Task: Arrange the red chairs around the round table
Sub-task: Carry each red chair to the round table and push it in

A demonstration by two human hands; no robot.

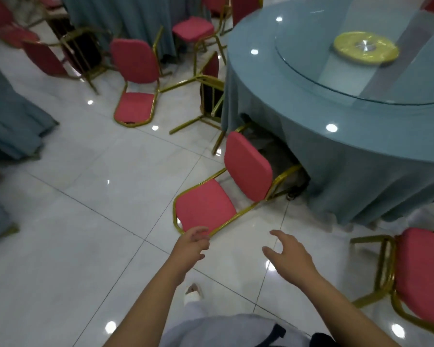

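Gold tube frame [226, 223] is the handle: left grip [193, 242] loose-fingered at its edge, right grip [290, 254] spread, empty. Red chair [247, 169] lies tipped on the floor [98, 196] against the round tabletop [311, 136]. Likely light and stiff; skip the soft pads.

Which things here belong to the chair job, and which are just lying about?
Job: round table, nearest fallen chair, fallen chair further left, upturned chair against the cloth, chair at right, left hand, right hand.
Not job: glass turntable, yellow disc, neighbouring table at left, neighbouring table at top.
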